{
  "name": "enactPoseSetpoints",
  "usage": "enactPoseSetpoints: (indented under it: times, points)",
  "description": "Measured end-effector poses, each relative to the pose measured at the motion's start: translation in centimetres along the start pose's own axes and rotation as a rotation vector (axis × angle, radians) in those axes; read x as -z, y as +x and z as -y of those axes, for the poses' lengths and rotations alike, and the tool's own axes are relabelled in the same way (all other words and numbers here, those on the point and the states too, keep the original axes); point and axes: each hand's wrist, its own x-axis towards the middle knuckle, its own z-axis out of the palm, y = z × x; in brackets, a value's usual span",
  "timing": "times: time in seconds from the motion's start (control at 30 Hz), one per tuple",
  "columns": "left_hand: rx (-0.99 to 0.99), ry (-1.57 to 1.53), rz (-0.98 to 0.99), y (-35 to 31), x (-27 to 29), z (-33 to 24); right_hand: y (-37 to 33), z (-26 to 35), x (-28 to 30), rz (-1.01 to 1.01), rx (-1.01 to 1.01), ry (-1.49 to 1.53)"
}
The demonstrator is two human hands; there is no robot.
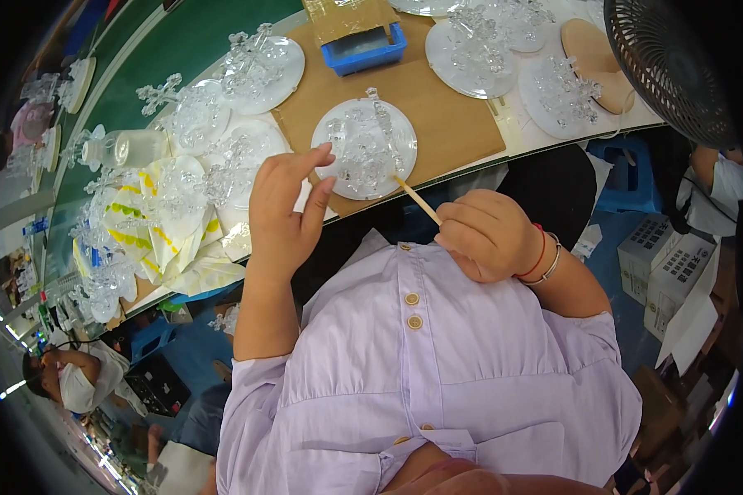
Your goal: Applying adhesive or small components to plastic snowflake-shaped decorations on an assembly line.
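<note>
In front of me a round white plate (pixel 328 169) lies on brown cardboard, bearing several clear, sparkly plastic pieces (pixel 359 144). A thin wooden stick (pixel 421 202) is pinched in my right hand (pixel 483 233), its tip at the plate's lower right rim. My left hand (pixel 285 202) hovers just left of the plate, with its fingers apart and nothing in them. Its thumb and forefinger point toward the plate's left rim.
A blue tray (pixel 365 56) sits behind the plate. More white plates with clear pieces (pixel 470 62) stand around it. Yellow-and-green marked wrapping (pixel 161 219) and a clear bottle (pixel 128 150) are at left, a black fan (pixel 677 66) at far right. Boxes (pixel 664 268) rest on the floor.
</note>
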Motion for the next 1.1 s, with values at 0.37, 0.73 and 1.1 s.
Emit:
enactPoseSetpoints:
  times: [0.37,0.73,1.1]
  points:
    - [-0.381,0.257,0.088,7.2,0.8,-1.9,0.4,-1.6,0.5,-0.079,-0.199,-0.028]
    - [-0.582,0.61,0.782,11.4,4.2,-2.8,-2.5,-3.2,3.1,-0.487,-0.167,-0.068]
    - [-0.125,0.497,-0.15,20.5,14.9,-1.4,-4.9,-2.9,4.3,-0.671,0.013,-0.045]
